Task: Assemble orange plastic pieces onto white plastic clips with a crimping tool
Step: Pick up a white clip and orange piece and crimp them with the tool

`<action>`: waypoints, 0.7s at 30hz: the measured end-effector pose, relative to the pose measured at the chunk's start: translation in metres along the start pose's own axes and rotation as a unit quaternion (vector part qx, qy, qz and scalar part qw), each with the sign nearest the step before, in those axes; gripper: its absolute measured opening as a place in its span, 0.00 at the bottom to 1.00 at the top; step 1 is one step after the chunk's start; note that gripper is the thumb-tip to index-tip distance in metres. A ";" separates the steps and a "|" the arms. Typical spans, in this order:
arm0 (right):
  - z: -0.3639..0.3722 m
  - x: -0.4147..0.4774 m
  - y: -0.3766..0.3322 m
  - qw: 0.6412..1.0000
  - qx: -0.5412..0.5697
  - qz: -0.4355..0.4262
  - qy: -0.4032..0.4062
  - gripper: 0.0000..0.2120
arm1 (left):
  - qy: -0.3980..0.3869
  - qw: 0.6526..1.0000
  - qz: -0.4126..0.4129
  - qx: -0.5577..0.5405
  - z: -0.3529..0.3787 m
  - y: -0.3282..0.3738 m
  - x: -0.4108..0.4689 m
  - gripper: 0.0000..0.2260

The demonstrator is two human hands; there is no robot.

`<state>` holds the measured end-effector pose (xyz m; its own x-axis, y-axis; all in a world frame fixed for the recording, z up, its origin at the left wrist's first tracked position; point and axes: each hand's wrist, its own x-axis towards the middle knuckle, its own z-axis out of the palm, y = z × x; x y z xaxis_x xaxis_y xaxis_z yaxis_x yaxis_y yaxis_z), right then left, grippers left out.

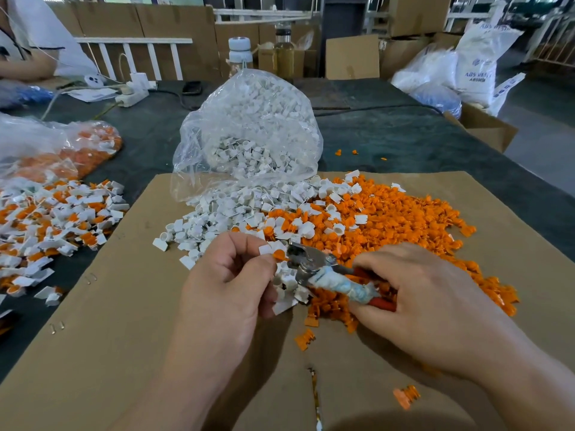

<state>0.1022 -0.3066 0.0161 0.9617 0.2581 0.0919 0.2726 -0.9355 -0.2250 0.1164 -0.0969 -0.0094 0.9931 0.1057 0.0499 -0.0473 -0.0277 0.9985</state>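
While the left hand pinches a clip between thumb and forefinger, with an orange piece seated at the clip's end, the right hand has its fingers curled round the handles of the tool and holds the metal head against that pair. The clip is held out sideways, clear of the palm, probably so the jaws can reach the joint without catching a finger. How far the jaws have closed cannot be told. The lower handle is wrapped in pale tape, which looks meant to soften the grip.

Both hands hover just above the spot where the white pile meets the orange pile, so either part is a short reach away. The white pile spills from an open bag lying on its side behind it, mouth toward the person, which keeps it fed. Both piles lie on a cardboard sheet laid over the dark counter, likely to stop small parts skidding off.

Well apart on the left lies a done heap of joined white-and-orange parts, kept away from the loose stock. The step in hand looks like the squeeze itself, and the risk is the orange piece tilting off the clip.
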 end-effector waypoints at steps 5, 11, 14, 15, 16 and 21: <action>0.012 0.008 0.005 0.995 -0.098 0.018 -0.008 0.35 | -0.048 0.994 -0.063 0.071 0.011 0.000 -0.006 0.06; 0.011 0.009 0.001 0.994 -0.103 0.022 0.025 0.37 | -0.042 0.991 -0.075 0.101 0.017 -0.001 -0.011 0.06; 0.009 0.005 -0.015 0.990 -0.045 -0.073 0.113 0.21 | -0.035 0.989 -0.023 0.140 0.019 -0.003 -0.014 0.03; 0.011 0.005 -0.020 0.987 -0.038 -0.102 0.118 0.17 | -0.040 0.987 0.003 0.158 0.019 -0.004 -0.015 0.04; 0.013 0.005 -0.023 0.985 -0.035 -0.121 0.116 0.14 | -0.047 0.984 0.025 0.170 0.019 -0.003 -0.016 0.04; 0.013 0.003 -0.021 0.985 0.002 -0.117 0.129 0.12 | -0.099 0.990 0.072 0.066 0.016 0.001 -0.019 0.11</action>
<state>0.1001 -0.2828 0.0086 0.8334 0.3960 0.3855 0.4868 -0.8563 -0.1727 0.0996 -0.1144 -0.0092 0.9793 -0.1057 0.1724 -0.1878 -0.1595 0.9692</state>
